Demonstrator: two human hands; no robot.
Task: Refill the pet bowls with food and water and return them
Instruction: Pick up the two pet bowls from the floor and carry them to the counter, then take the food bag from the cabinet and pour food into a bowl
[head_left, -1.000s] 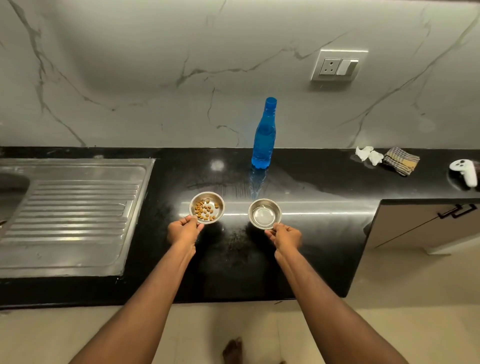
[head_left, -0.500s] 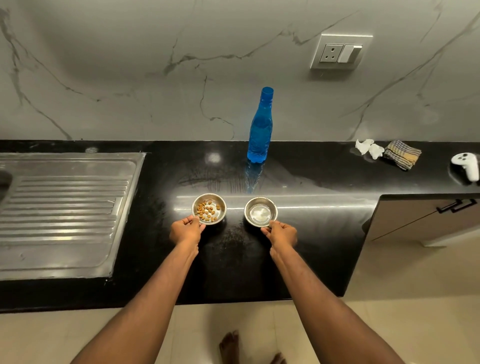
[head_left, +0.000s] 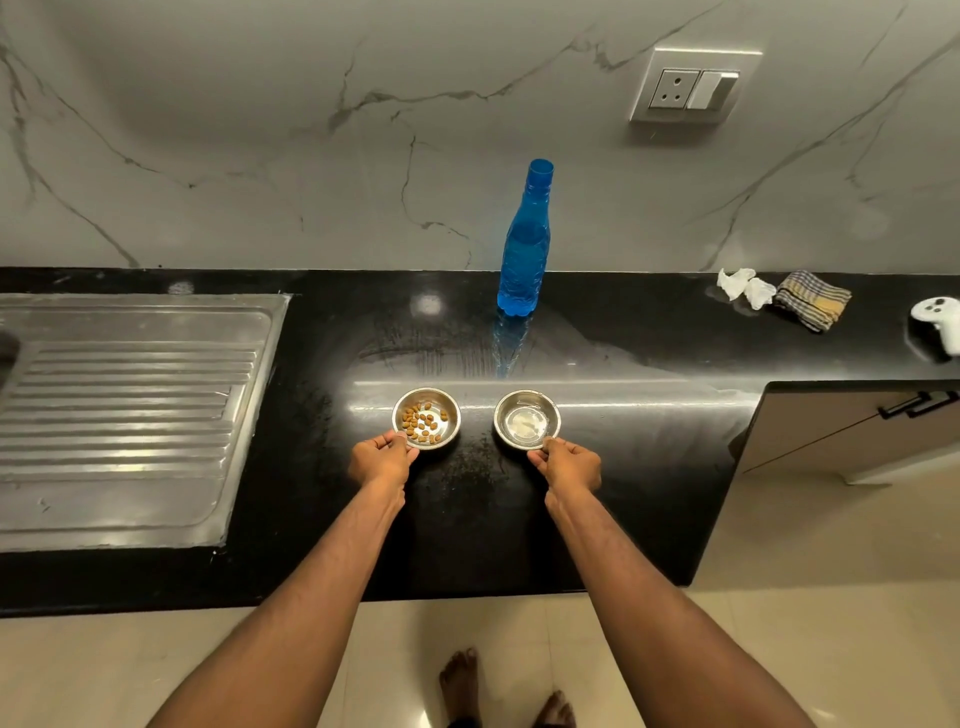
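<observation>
left hand (head_left: 382, 460) pinches food bowl (head_left: 426, 418) | right hand (head_left: 569, 464) pinches water bowl (head_left: 527, 419)

Home kitchen. Black polished surface (head_left: 597, 509) against a marble-look wall (head_left: 260, 130); steel sink drainboard (head_left: 130, 415) at left; wall socket (head_left: 693, 85); cabinet door (head_left: 841, 441) below at right; folded cloth (head_left: 813, 299); tiled floor (head_left: 805, 597), apparently cream; bare feet (head_left: 460, 686).

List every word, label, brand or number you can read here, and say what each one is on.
None can be read.
blue bottle: no label shows.
wall socket and switch: no marking legible.
white controller: nothing legible.
food bowl and water bowl: plain steel, no print.
</observation>
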